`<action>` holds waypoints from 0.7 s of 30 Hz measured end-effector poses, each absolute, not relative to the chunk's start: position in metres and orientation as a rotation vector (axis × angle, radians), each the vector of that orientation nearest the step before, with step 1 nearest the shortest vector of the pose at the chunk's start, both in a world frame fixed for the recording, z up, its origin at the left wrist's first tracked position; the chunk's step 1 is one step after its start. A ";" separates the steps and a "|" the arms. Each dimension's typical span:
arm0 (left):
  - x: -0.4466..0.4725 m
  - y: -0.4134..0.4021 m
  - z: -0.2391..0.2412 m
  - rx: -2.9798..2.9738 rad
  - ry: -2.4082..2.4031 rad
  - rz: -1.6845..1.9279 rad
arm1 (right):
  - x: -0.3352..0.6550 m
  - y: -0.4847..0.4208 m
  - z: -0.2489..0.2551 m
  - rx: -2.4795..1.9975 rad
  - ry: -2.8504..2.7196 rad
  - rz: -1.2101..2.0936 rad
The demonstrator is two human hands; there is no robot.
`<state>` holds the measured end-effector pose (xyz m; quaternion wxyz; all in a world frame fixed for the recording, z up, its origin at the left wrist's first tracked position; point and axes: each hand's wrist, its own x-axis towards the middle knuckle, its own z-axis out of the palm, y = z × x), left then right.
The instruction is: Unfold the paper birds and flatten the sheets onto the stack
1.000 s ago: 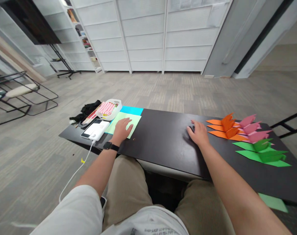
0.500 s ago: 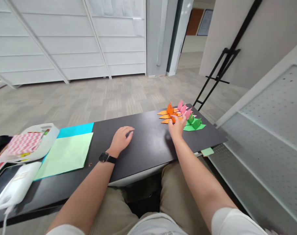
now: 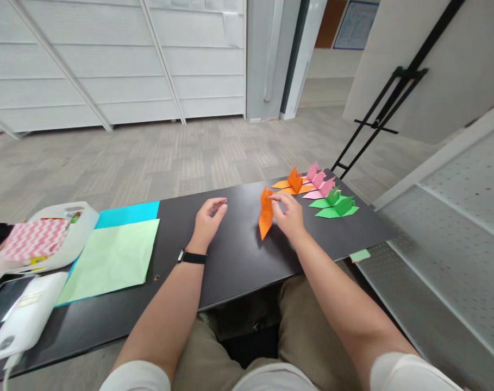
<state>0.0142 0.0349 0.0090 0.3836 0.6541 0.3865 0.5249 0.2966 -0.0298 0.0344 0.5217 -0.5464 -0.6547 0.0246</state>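
The right hand is now pinching the orange folded paper piece between thumb and fingertips. The other fingers are curling loosely behind it. Half a second ago this hand was reaching into the row of folded paper shapes at the far right of the black tabletop; the piece is now standing on edge near the table's middle, well apart from that row.

The left hand, lying flat on the table a moment ago, is now lifting with its fingers half curled. It is holding nothing and is hovering just beside the orange piece without touching it.

One orange folded shape is remaining in the row, with the pink folded shapes and green folded shapes beside it, apparently undisturbed.

Judgement: the piece is separated from its group and in hand, and both hands are gathering around it.

The pale green paper sheet is lying untouched at left.
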 end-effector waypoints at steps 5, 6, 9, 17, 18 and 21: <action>0.011 0.041 0.012 1.524 0.870 1.317 | 0.214 0.010 0.050 -1.011 -1.683 0.357; 0.011 0.043 0.011 1.486 0.878 1.343 | 0.203 0.017 0.050 -0.983 -1.678 0.408; 0.010 0.047 0.008 1.337 0.885 1.409 | 0.185 0.035 0.042 -0.902 -1.617 0.559; 0.021 0.035 0.022 1.038 0.719 1.207 | 0.201 0.048 0.016 -0.900 -1.269 0.953; 0.022 0.033 0.023 1.037 0.708 1.182 | 0.204 0.047 0.017 -0.898 -1.277 0.973; 0.025 0.029 0.024 1.049 0.695 1.112 | 0.206 0.046 0.022 -0.892 -1.290 0.977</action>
